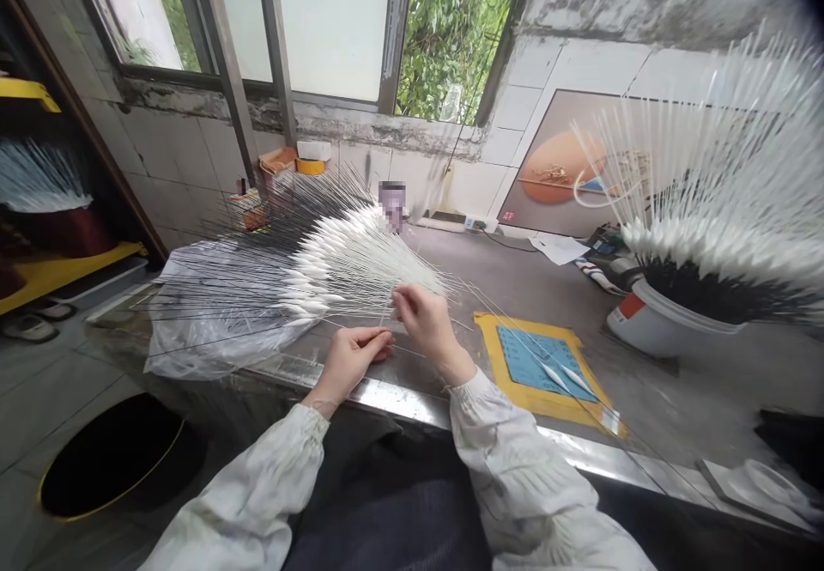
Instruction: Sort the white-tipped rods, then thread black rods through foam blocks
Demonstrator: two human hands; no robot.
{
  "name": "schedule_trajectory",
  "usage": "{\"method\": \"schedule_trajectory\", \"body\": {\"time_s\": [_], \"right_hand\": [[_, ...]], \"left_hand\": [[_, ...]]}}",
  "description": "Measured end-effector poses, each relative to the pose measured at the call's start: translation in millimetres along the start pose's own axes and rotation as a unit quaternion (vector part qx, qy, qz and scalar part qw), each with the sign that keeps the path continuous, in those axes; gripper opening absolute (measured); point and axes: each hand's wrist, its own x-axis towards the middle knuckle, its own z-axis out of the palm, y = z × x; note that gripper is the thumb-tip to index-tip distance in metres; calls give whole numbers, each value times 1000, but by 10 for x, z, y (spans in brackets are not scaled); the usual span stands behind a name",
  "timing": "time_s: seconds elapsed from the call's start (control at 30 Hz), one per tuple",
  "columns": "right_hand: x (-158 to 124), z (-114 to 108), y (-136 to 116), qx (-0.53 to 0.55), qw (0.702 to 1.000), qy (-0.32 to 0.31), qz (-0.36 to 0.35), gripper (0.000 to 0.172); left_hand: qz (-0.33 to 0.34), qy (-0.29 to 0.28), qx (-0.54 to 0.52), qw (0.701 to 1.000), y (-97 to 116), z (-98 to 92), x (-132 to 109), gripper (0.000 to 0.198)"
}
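Note:
My left hand (357, 356) is closed in a pinch just above the table's front edge. My right hand (428, 324) is also pinched shut, a little higher and to the right. Whatever lies between the fingertips is too thin to make out. Right behind them spreads a large bunch of fishing floats (322, 258), white spindle bodies with long dark stems to the left and pale stems to the right. To the right, two more white floats (559, 379) lie across a blue sheet (534, 349) of what looks like sandpaper, on a yellow-edged mat (499, 378).
A white tub (663, 322) packed with upright floats stands at the right. A clear plastic bag (206, 356) lies under the bunch at the left. The table's metal edge (399, 401) runs before me. A round black bin (112, 459) stands on the floor at lower left.

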Motion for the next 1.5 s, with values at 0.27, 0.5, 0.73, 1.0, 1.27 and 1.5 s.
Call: {"method": "schedule_trajectory", "body": {"time_s": [0.27,0.5,0.73,1.0,1.27,1.5], "right_hand": [[-22,-4,-124,113,991,77,15,19],[-10,-15,-120,140,989,48,12,16],[14,-50,-154,146,988,38,18,18],[32,-78,-155,118,993,18,16,16],[60,-62,-225,99,988,-109,55,18],[-38,-292,-143,-16,958,-277,74,31]], "left_hand": [[-6,4,-18,1000,16,11,5,37],[-6,-1,-13,1000,16,1,-3,36],[-10,-4,-11,1000,7,-14,0,37],[-11,2,-11,1000,13,1,1,38],[7,-9,12,1000,38,-14,-12,32],[19,-14,23,999,54,-5,-24,32]]}}
